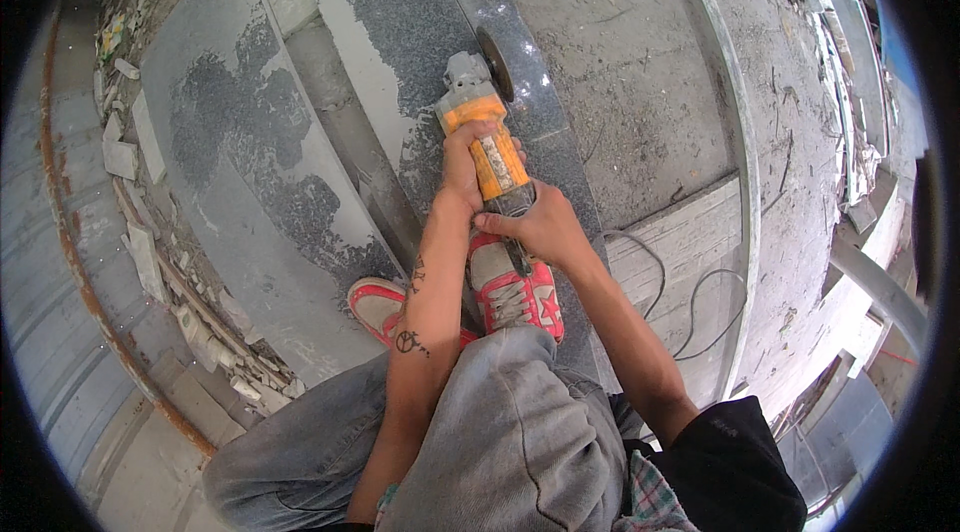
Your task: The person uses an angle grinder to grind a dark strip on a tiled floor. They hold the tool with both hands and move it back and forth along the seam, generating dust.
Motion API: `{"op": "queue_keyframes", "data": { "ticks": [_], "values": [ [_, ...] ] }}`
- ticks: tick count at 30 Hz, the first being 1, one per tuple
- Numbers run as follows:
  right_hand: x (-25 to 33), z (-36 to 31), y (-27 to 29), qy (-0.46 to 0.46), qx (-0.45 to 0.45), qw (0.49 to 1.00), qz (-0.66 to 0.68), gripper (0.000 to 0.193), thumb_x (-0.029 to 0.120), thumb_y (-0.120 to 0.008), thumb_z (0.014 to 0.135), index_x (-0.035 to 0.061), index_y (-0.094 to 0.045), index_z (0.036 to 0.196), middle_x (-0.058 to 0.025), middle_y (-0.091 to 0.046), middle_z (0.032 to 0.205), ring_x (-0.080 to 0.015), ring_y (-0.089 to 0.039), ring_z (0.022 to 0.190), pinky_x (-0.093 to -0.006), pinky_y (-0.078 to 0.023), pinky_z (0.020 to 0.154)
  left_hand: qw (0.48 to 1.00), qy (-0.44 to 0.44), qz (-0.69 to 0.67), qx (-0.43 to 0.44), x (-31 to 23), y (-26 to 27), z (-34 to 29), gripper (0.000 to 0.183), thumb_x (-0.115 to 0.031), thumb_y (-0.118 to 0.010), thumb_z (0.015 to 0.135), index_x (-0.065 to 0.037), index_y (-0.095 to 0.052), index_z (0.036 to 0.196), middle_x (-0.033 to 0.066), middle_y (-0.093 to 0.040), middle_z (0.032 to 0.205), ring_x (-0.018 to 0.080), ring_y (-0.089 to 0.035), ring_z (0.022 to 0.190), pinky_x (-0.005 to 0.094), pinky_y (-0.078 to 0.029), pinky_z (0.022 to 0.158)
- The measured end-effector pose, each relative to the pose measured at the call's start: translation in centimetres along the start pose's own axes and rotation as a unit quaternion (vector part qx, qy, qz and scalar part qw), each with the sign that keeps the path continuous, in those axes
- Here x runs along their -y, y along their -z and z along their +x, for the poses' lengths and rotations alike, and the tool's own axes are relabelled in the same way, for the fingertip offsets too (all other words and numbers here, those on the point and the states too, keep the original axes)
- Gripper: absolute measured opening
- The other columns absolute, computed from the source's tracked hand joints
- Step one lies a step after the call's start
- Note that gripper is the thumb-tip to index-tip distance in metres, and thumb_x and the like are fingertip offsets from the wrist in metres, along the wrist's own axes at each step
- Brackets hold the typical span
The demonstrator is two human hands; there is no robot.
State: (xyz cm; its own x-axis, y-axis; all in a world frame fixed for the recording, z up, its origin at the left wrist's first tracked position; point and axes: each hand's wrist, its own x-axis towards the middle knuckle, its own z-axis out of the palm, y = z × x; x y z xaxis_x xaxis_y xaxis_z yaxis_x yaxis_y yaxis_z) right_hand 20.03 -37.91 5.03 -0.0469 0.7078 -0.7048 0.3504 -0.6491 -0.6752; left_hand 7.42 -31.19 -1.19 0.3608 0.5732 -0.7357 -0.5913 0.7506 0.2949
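An angle grinder (497, 160) with a worn orange body and a grey metal head is in both my hands. My left hand (462, 164) wraps round the front of the body, behind the head. Farther back, my right hand (550, 225) closes round the dark rear end, thumb on top. The dark thin disc (495, 64) stands on edge at the right of the head, over a dark grey stone slab (415, 27) partly coated with pale dust. Whether the disc touches the stone cannot be told.
My red and beige shoe (510, 290) is just behind the grinder. Another dusty slab (235, 147) lies to the left. Stone offcuts (150, 267) line the left side, beside a rusty pipe (75, 262). A dark cord (690, 317) loops at right, near a long metal rail (738, 132).
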Motion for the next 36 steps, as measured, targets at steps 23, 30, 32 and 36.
{"op": "queue_keyframes", "data": {
  "ticks": [23, 30, 32, 36],
  "values": [
    [-0.2, -0.6, 0.2, -0.001, 0.006, 1.000, -0.020, 0.063, 0.041, -0.084, 0.061, -0.0035, -0.062, 0.101, -0.0193, -0.068, 0.092, -0.0310, -0.067, 0.088, -0.0383, -0.050, 0.081, 1.000, -0.008, -0.008, 0.001, 0.6, -0.2, -0.7, 0.040, -0.028, -0.061, 0.074, 0.000, -0.053, 0.101, 0.0144, -0.060, 0.079, 0.0268, -0.064, 0.067, 0.0389, -0.056, 0.062],
    [-1.4, -3.6, -0.1, 0.008, -0.013, 1.000, -0.022, 0.063, 0.039, -0.084, 0.062, -0.0016, -0.062, 0.104, -0.0203, -0.068, 0.095, -0.0344, -0.067, 0.090, -0.0399, -0.050, 0.082, 0.999, 0.007, -0.018, 0.033, 3.2, 0.3, -2.9, 0.036, -0.026, -0.060, 0.075, 0.000, -0.054, 0.100, 0.0146, -0.061, 0.078, 0.0257, -0.064, 0.068, 0.0379, -0.056, 0.062],
    [-1.4, -3.8, -0.2, 0.007, -0.011, 1.000, -0.024, 0.063, 0.039, -0.084, 0.062, -0.0017, -0.061, 0.104, -0.0204, -0.068, 0.095, -0.0346, -0.067, 0.091, -0.0400, -0.050, 0.082, 0.999, 0.006, -0.017, 0.033, 3.2, 0.3, -3.1, 0.036, -0.026, -0.060, 0.075, 0.000, -0.054, 0.100, 0.0147, -0.061, 0.078, 0.0257, -0.064, 0.068, 0.0381, -0.056, 0.062],
    [-0.6, -3.0, -0.1, 0.008, -0.012, 0.999, -0.038, 0.064, 0.040, -0.084, 0.061, -0.0031, -0.061, 0.102, -0.0212, -0.068, 0.093, -0.0350, -0.067, 0.090, -0.0402, -0.050, 0.081, 0.999, 0.002, -0.027, 0.044, 2.6, 0.5, -2.3, 0.036, -0.026, -0.060, 0.075, 0.000, -0.054, 0.099, 0.0147, -0.061, 0.077, 0.0260, -0.064, 0.067, 0.0387, -0.056, 0.061]
  ]
}}
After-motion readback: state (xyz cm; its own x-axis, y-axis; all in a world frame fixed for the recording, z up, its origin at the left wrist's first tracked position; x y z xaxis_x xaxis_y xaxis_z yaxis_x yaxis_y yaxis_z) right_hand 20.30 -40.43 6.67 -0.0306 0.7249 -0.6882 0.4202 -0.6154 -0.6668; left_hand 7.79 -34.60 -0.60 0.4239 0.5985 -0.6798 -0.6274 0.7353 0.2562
